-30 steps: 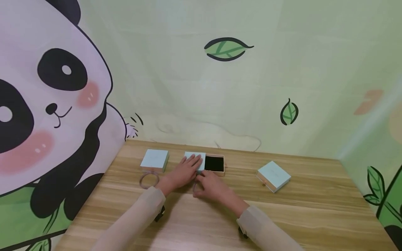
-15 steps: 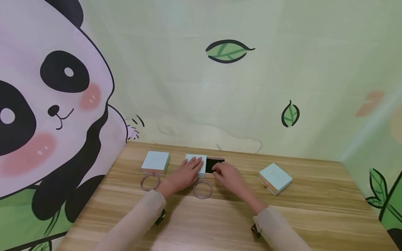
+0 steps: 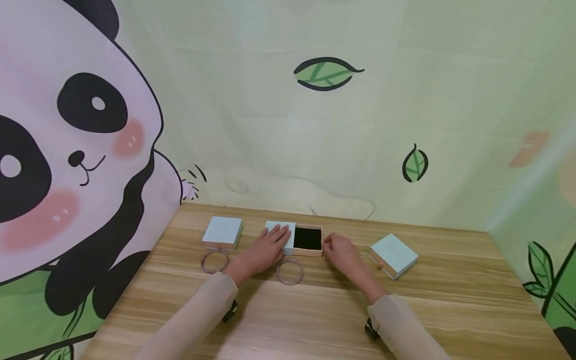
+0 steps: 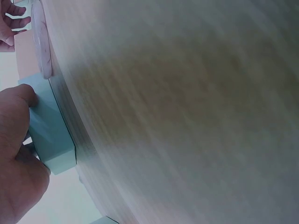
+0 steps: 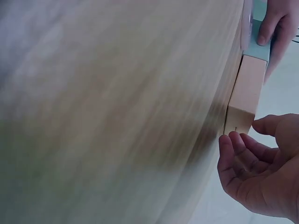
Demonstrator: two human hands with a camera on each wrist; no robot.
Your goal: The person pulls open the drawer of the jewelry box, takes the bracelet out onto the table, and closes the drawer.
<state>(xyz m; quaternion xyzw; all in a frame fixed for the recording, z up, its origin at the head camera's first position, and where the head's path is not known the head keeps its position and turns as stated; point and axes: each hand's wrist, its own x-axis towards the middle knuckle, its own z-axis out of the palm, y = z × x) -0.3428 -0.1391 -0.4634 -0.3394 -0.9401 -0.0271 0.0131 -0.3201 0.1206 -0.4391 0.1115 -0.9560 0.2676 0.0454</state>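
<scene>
A light blue box sleeve (image 3: 275,225) stands near the back of the table, its pink drawer (image 3: 308,253) pulled out to the right and showing a black lining. My left hand (image 3: 265,248) holds the sleeve, fingers spread over its top and thumb against the near side. At the drawer's right end is my right hand (image 3: 344,253). In the right wrist view its bent fingertips (image 5: 225,140) come up to the end face, with the thumb at the upper edge and a gap between. A pale purple bangle (image 3: 278,274) lies in front of the sleeve.
To the left stands a closed light blue box (image 3: 223,230), a second bangle (image 3: 202,262) in front of it. Another closed box (image 3: 394,253) sits turned at an angle on the right. A printed cloth wall (image 3: 270,150) rises behind the wooden table (image 3: 306,320).
My right hand has left the near bangle, crossed over the drawer and come to its right end. My left hand stays on the sleeve.
</scene>
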